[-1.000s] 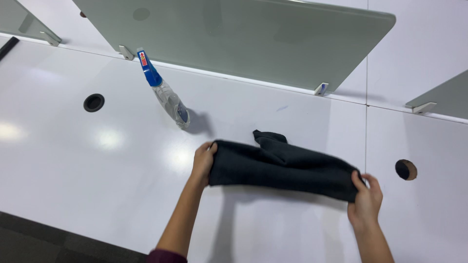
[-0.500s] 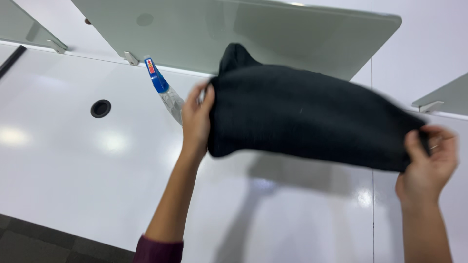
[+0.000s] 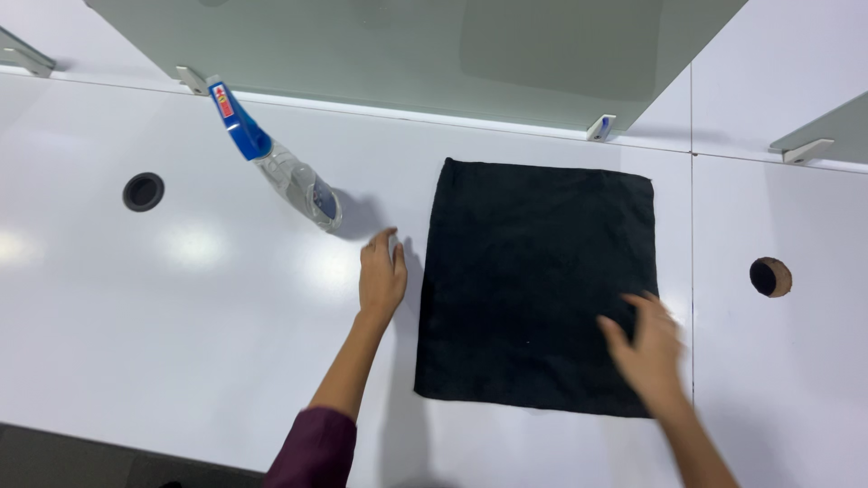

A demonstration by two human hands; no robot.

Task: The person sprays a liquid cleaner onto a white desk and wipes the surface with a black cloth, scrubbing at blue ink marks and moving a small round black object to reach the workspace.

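A black cloth lies spread flat on the white desk. Left of the cloth stands a clear spray bottle, liquid inside. The left hand rests open beside the cloth; the right hand hovers open over the cloth's corner.

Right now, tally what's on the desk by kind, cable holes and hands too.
Black cloth: 1
Spray bottle: 1
Cable holes: 2
Hands, left hand and right hand: 2
Total: 6
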